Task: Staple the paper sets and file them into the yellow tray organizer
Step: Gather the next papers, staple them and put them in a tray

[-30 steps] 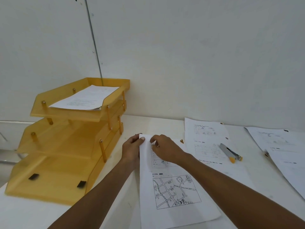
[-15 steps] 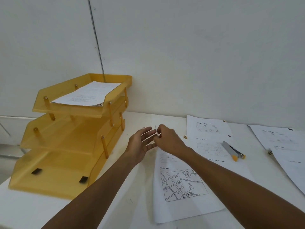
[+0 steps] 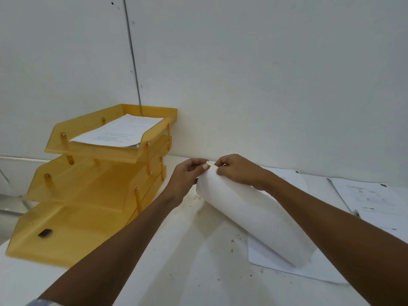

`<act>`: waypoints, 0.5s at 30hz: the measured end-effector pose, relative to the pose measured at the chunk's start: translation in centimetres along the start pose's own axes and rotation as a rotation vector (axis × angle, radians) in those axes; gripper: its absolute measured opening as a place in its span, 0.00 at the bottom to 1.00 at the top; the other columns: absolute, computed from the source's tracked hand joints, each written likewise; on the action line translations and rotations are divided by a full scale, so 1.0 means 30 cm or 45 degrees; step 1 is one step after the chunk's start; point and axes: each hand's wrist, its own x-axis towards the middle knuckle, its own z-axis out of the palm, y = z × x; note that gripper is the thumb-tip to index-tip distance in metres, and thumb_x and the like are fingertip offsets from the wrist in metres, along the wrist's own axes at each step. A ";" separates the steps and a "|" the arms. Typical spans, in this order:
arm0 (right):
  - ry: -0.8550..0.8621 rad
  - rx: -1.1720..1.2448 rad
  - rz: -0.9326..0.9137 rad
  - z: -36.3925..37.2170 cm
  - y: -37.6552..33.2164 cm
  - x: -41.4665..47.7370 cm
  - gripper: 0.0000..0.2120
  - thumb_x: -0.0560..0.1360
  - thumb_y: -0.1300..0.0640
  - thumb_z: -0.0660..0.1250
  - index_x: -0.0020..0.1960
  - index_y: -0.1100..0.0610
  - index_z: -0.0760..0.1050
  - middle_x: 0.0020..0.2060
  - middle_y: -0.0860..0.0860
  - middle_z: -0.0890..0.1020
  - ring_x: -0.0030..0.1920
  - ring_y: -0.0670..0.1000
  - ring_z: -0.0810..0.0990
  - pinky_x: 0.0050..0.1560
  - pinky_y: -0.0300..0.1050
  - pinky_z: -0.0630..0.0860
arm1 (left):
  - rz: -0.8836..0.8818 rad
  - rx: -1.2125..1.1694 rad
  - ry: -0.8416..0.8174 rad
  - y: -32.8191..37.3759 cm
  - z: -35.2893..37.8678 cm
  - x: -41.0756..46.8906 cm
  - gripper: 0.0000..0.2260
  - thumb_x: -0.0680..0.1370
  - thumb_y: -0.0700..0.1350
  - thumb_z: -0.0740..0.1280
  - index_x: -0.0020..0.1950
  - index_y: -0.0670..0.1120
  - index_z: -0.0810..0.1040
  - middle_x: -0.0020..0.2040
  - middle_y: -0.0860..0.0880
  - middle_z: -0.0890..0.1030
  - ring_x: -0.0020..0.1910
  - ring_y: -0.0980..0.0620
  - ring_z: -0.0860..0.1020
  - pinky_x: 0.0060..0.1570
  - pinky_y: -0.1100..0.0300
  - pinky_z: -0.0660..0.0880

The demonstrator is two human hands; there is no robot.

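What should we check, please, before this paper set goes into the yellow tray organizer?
1. Left hand pinches the paper set at its top corner: ok.
2. Right hand pinches the same corner: ok.
3. Staple in that corner: cannot tell, fingers cover it.
4. Paper set lying flat: not ok, it bows up off the table.
5. Yellow tray organizer beside the left hand, top tier holding filed papers: ok.

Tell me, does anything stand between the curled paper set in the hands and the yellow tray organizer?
Nothing visible does. The left hand and the right hand hold the paper set at its top edge, and only bare table lies between it and the yellow tray organizer. Its top tray already holds a stack of papers.
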 end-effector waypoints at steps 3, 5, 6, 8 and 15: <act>0.145 -0.258 -0.056 0.031 -0.001 0.010 0.08 0.78 0.59 0.62 0.51 0.57 0.80 0.40 0.50 0.81 0.43 0.52 0.79 0.34 0.39 0.69 | 0.055 0.226 0.065 -0.004 0.010 -0.009 0.12 0.80 0.48 0.71 0.62 0.48 0.80 0.55 0.50 0.85 0.55 0.52 0.82 0.57 0.53 0.80; 0.252 -0.327 -0.049 0.056 -0.005 0.016 0.10 0.77 0.60 0.61 0.51 0.61 0.80 0.41 0.57 0.83 0.42 0.57 0.81 0.32 0.41 0.68 | 0.076 0.373 0.235 0.002 0.028 -0.024 0.12 0.82 0.52 0.67 0.62 0.48 0.78 0.57 0.50 0.82 0.53 0.54 0.80 0.50 0.58 0.78; 0.264 -0.322 -0.042 0.066 -0.013 0.017 0.10 0.77 0.61 0.61 0.50 0.64 0.80 0.42 0.60 0.84 0.39 0.58 0.81 0.32 0.41 0.69 | 0.025 0.301 0.269 0.015 0.038 -0.032 0.12 0.83 0.53 0.65 0.60 0.47 0.77 0.57 0.48 0.82 0.51 0.53 0.81 0.48 0.58 0.80; 0.152 -0.150 -0.002 0.081 -0.036 0.014 0.11 0.78 0.58 0.63 0.51 0.65 0.80 0.45 0.61 0.84 0.37 0.56 0.82 0.31 0.42 0.76 | -0.151 0.050 0.160 0.047 0.052 -0.043 0.15 0.83 0.56 0.64 0.58 0.45 0.79 0.55 0.45 0.84 0.51 0.49 0.84 0.46 0.54 0.84; -0.069 0.441 0.144 0.053 -0.038 0.002 0.13 0.79 0.61 0.60 0.59 0.57 0.79 0.55 0.53 0.82 0.51 0.57 0.85 0.48 0.51 0.84 | -0.130 0.046 0.209 0.050 -0.003 -0.023 0.08 0.82 0.38 0.66 0.58 0.41 0.83 0.54 0.42 0.86 0.55 0.38 0.84 0.54 0.40 0.83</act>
